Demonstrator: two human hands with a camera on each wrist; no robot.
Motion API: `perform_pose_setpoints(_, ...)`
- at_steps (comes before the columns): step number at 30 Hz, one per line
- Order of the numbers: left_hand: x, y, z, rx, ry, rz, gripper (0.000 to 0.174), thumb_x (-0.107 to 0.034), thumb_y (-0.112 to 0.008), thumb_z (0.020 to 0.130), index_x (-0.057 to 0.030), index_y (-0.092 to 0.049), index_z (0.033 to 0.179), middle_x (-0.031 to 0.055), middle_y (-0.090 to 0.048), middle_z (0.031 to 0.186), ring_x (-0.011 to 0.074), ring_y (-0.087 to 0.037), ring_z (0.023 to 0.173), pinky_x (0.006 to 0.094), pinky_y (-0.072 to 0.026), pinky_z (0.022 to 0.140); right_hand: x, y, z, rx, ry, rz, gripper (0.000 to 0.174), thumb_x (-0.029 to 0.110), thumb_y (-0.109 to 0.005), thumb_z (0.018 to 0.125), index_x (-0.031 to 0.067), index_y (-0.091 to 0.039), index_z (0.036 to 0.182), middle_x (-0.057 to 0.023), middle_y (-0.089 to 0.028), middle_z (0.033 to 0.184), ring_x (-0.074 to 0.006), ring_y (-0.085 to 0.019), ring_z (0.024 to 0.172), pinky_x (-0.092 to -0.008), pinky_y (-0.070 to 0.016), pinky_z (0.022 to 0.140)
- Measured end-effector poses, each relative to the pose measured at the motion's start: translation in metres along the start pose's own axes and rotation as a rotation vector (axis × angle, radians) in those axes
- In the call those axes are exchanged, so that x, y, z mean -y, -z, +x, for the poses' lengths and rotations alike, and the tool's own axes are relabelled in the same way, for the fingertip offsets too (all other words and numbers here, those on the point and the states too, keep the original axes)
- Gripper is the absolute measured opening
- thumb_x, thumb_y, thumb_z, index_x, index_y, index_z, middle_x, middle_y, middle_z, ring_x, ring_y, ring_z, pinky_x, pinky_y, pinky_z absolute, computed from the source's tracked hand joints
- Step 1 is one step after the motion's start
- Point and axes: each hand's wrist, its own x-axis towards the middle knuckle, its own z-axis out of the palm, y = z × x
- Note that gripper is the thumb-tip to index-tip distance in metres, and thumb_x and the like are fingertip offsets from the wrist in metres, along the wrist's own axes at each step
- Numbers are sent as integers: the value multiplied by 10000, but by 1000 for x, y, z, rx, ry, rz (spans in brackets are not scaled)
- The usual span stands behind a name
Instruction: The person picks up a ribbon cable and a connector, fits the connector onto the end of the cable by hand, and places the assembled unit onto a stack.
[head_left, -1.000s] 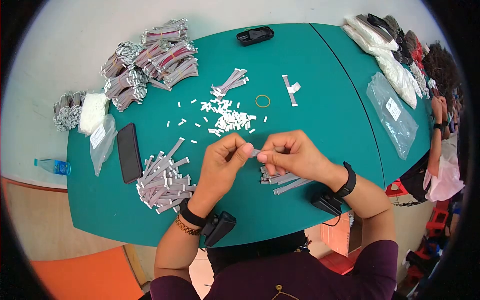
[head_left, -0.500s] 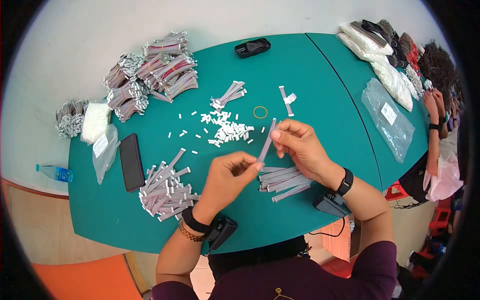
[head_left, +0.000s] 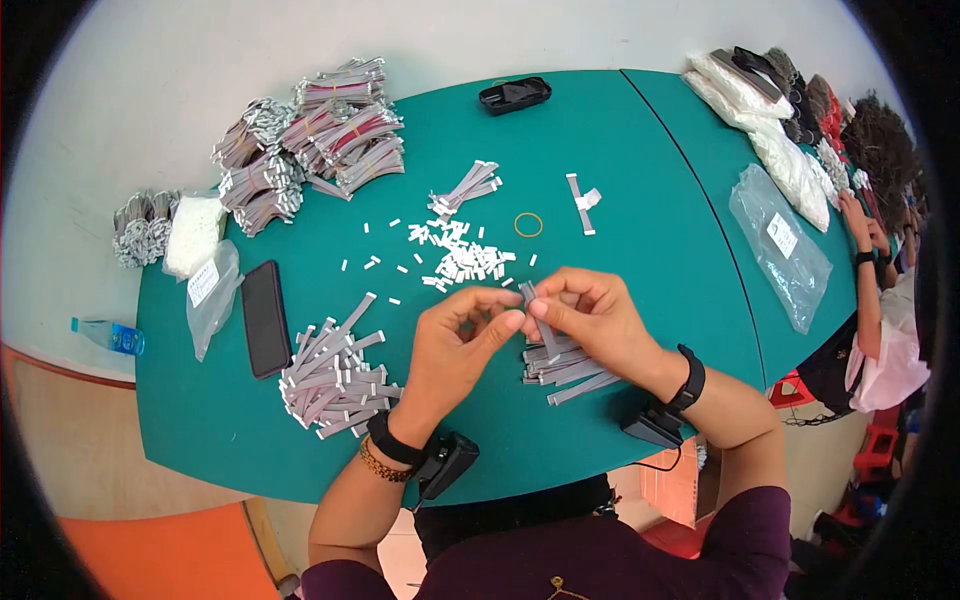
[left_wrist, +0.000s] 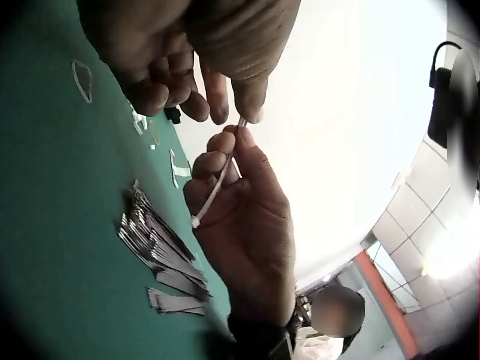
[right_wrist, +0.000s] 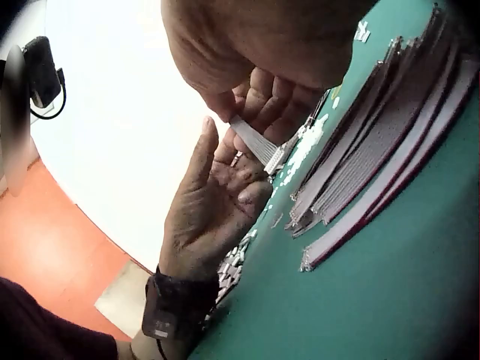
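A grey flat ribbon cable (head_left: 547, 340) with small white end connectors is pinched between the thumb and fingers of my right hand (head_left: 600, 315). It slants downward past the right thumb, over a stack of similar ribbon cables (head_left: 560, 372) on the table. My left hand (head_left: 455, 345) is just left of the held cable, its index fingertip right at the upper end. In the right wrist view the left thumb (right_wrist: 201, 154) stands apart from the cable, and the left fingers are loosely bent beside the connector (right_wrist: 276, 157).
Loose white connectors (head_left: 470, 262) lie scattered beyond the hands. A cable pile (head_left: 335, 380) and a phone (head_left: 265, 320) are at left, bundled cables (head_left: 345, 135) at back left. A rubber band (head_left: 528, 225), taped cable (head_left: 580, 205), black case (head_left: 515, 96) and plastic bag (head_left: 785, 250) lie farther off.
Both hands pinched the cable earlier, the left at its lower end half a second ago. The left has let that end go and moved to the upper end; the cable has tilted the other way.
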Motion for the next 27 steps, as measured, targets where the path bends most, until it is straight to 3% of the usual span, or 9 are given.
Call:
perform_pose_setpoints(9,-11,-1,-5,-60,76,-154,126,-116,-647,852,-1,-630,903,26,-643,765,57,-576,709,192,-451,616,-4,-7,-3,63,-78,-81,137,84,-565,904,-27,-609,972,-69,-664,849,-80,-613,767,-209,-490,670)
perform_pose_setpoints(12,-4,3,-4,-71,57,-153,123,-147,-658,846,-37,-631,893,4,-635,793,34,-518,644,177,-361,524,-6,-8,-3,76,-86,-80,143,92,-564,906,-34,-614,954,-76,-667,845,-89,-619,756,-215,-499,655)
perform_pose_setpoints(18,-6,6,-4,46,153,-248,112,-146,-647,852,-38,-636,878,13,-641,815,50,-544,676,180,-371,529,-4,-10,-3,42,-92,-104,142,104,-563,909,-25,-622,925,-78,-667,827,-99,-627,747,-220,-509,648)
perform_pose_setpoints(27,-2,4,-4,-4,170,-187,110,-131,-647,848,-22,-631,854,34,-641,801,69,-565,670,182,-375,524,-7,-10,-3,20,-91,-66,155,129,-570,908,-17,-622,918,-87,-667,820,-119,-640,737,-233,-522,628)
